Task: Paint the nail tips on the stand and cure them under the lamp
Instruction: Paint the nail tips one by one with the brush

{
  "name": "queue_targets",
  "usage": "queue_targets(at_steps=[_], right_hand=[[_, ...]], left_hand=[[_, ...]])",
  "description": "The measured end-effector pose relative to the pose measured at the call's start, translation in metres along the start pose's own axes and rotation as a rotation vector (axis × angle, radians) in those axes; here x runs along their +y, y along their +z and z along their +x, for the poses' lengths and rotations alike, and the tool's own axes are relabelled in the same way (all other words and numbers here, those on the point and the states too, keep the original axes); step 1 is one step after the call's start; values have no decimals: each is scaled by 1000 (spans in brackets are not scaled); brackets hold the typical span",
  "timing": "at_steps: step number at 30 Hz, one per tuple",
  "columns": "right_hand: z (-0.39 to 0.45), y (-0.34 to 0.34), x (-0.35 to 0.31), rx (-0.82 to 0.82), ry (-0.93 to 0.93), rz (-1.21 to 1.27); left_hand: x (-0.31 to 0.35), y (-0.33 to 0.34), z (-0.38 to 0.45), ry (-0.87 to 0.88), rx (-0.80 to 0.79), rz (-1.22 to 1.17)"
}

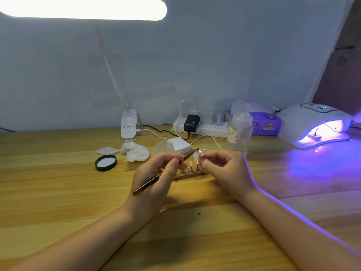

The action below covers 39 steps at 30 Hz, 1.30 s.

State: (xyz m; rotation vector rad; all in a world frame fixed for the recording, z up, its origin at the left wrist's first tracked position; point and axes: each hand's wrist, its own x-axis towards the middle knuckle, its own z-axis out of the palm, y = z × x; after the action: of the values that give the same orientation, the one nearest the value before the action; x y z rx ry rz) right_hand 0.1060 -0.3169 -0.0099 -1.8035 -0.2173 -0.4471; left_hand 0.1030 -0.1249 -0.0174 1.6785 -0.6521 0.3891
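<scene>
We paint one nail tip held up over the stand.

Our left hand (pixel 156 173) pinches the brush (pixel 166 172), its long axis running from lower left up to the bristles at upper right. Our right hand (pixel 220 165) pinches the tip (pixel 201 153) just above the stand (pixel 190 172) on the tabletop (pixel 58 192). We should keep the strokes light and both hands steady; the lamp (pixel 316 126) glows at far right.

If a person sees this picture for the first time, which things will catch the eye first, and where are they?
The curing lamp glowing violet at the far right of the wooden table stands out most, along with the bright white desk lamp overhead at top left. In the centre, the left hand holds a thin brush toward a pink nail tip pinched by the right hand.
</scene>
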Motion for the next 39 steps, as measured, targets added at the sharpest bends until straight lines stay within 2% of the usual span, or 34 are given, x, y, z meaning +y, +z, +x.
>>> queue_targets(at_steps=[8, 14, 22, 28, 34, 39], right_hand=[[3, 0, 7, 3, -9, 15], [3, -2, 7, 6, -23, -1], [3, -1, 9, 31, -31, -37], [2, 0, 7, 49, -82, -89], [2, 0, 8, 61, -112, -154], [4, 0, 11, 113, -108, -166]], left_hand=[[2, 0, -2, 32, -64, -78], [1, -1, 0, 16, -8, -39], [2, -1, -2, -24, -65, -84], [1, 0, -2, -23, -10, -83], [1, 1, 1, -20, -50, -35], [1, -1, -1, -41, -17, -100]])
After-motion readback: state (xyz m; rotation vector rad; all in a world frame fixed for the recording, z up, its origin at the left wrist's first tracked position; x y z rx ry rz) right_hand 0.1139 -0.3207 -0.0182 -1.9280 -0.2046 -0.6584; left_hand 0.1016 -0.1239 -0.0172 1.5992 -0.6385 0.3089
